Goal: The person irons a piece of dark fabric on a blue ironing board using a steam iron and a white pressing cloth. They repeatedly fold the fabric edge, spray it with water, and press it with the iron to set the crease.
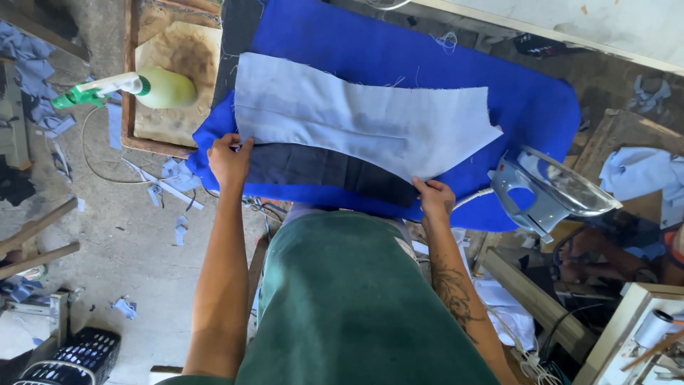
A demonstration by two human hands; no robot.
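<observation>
— Two hands, both down on the near edge of the blue ironing pad. Why there?

— That's where the dark fabric piece lies, along the pad's near edge, with the pale blue cut panel spread over it and running toward the pad's far side. I'd say pinning both ends keeps the layers flat and lined up.

— How are you gripping?

— My left hand pinches the panel's near-left corner, fingers curled closed on the cloth. My right hand presses the dark piece's right end, fingers bent over the pad's edge; whether it truly grasps, I can't tell. Both forearms reach straight out from my body, wrists low.

— And the iron?

— The iron sits tipped on its side at the pad's right end. The spray bottle lies beyond the pad's left edge, on a stained board.
</observation>
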